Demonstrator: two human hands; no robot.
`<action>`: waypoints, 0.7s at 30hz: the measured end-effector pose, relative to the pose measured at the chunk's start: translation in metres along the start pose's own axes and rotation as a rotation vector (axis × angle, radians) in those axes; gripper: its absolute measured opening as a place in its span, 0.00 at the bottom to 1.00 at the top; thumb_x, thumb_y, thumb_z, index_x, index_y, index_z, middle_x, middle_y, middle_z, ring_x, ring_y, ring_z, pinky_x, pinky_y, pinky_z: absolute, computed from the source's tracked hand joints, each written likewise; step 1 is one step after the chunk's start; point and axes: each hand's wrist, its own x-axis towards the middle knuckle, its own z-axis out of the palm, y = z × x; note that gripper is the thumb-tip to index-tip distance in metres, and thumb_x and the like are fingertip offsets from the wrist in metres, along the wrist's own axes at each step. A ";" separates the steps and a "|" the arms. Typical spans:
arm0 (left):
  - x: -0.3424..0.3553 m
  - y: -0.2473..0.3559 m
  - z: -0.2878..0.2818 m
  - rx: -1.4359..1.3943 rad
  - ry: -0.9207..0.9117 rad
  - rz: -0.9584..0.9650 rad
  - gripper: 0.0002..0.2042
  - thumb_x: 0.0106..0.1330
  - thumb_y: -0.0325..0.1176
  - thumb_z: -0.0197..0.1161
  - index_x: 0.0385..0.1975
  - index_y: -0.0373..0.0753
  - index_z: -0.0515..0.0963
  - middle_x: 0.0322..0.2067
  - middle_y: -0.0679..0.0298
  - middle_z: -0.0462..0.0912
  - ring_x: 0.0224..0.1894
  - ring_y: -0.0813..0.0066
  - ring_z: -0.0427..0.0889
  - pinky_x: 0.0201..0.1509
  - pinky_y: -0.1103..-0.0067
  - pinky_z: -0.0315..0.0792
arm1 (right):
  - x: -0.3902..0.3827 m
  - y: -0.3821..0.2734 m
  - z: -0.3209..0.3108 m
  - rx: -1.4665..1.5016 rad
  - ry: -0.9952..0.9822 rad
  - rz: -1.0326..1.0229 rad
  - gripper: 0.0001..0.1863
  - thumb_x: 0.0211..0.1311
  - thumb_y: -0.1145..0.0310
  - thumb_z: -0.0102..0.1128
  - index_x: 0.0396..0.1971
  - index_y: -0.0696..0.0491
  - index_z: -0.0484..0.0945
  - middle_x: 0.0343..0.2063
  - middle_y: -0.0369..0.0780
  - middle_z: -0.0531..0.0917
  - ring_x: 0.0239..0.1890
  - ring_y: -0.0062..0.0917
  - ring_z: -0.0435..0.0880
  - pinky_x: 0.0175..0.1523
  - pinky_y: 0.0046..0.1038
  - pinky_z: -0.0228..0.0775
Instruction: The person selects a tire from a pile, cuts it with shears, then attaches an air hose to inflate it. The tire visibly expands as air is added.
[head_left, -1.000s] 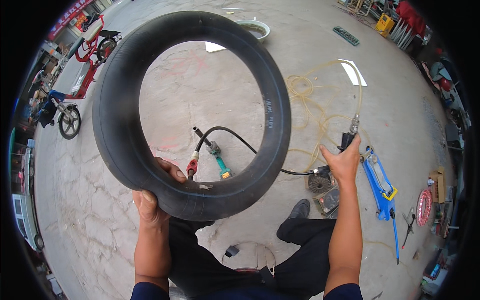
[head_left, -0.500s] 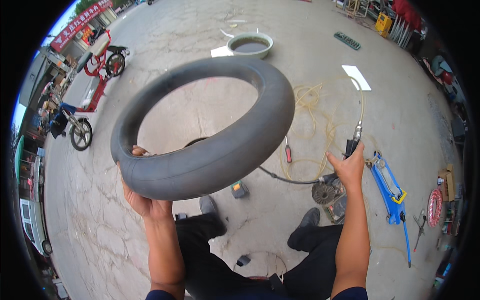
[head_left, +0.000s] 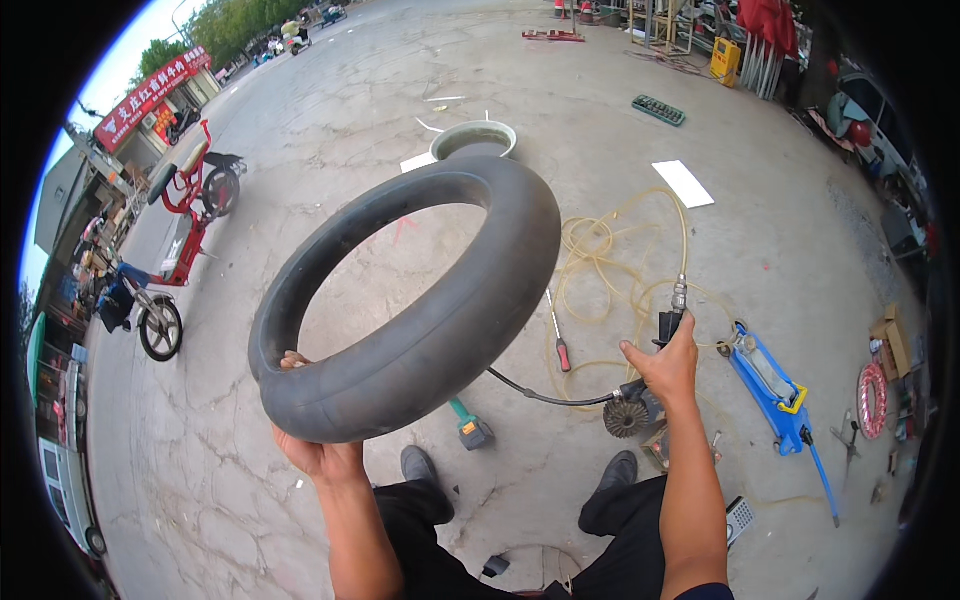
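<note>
A plump, dark grey inner tube is held up in front of me, tilted with its far side to the right. My left hand is closed round its near left part, fingertips showing inside the ring. To the right, my right hand grips a black tyre inflator, thumb stretched out to the side. A clear yellowish air hose joins the inflator's metal fitting. From its lower end a short black hose runs left and passes behind the tube, where its end is hidden.
Beyond the tube stands a basin of dark water. A red-handled screwdriver, a green cordless tool and a toothed round metal part lie on the ground. A blue floor jack is at right, a red scooter at left.
The view has tipped up, so the ground things sit lower. The inner tube is tilted more steeply. Both hands keep their holds.
</note>
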 end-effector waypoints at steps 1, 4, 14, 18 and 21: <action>-0.002 0.000 -0.003 0.001 -0.004 0.009 0.21 0.77 0.37 0.51 0.65 0.33 0.66 0.58 0.54 0.79 0.65 0.62 0.75 0.75 0.59 0.61 | -0.001 0.000 0.000 0.010 -0.001 -0.016 0.51 0.39 0.56 0.84 0.59 0.60 0.62 0.38 0.50 0.82 0.38 0.41 0.84 0.45 0.39 0.77; -0.006 0.001 -0.005 0.047 0.001 0.042 0.22 0.77 0.36 0.51 0.66 0.33 0.64 0.58 0.56 0.79 0.64 0.63 0.76 0.75 0.57 0.60 | -0.001 -0.001 0.002 -0.032 0.008 -0.056 0.52 0.39 0.56 0.84 0.61 0.60 0.61 0.37 0.50 0.82 0.38 0.41 0.84 0.45 0.40 0.77; -0.008 -0.004 -0.005 0.119 -0.099 0.007 0.24 0.78 0.40 0.49 0.68 0.34 0.61 0.62 0.59 0.74 0.65 0.61 0.74 0.78 0.49 0.51 | -0.002 -0.003 0.004 -0.042 -0.038 -0.049 0.52 0.39 0.57 0.84 0.61 0.61 0.61 0.36 0.50 0.81 0.36 0.42 0.84 0.44 0.40 0.77; -0.009 0.004 -0.009 0.013 -0.133 -0.048 0.25 0.80 0.44 0.44 0.69 0.34 0.60 0.62 0.59 0.74 0.66 0.60 0.73 0.76 0.53 0.54 | -0.002 -0.009 0.001 -0.028 -0.081 -0.020 0.53 0.39 0.58 0.83 0.62 0.63 0.60 0.42 0.55 0.81 0.44 0.49 0.83 0.50 0.43 0.75; -0.010 0.011 -0.017 -0.040 -0.151 -0.001 0.26 0.81 0.44 0.41 0.70 0.32 0.59 0.64 0.60 0.72 0.69 0.60 0.69 0.75 0.59 0.57 | -0.002 -0.011 0.001 -0.025 -0.087 -0.010 0.54 0.39 0.58 0.83 0.63 0.64 0.59 0.46 0.58 0.81 0.48 0.53 0.82 0.53 0.44 0.75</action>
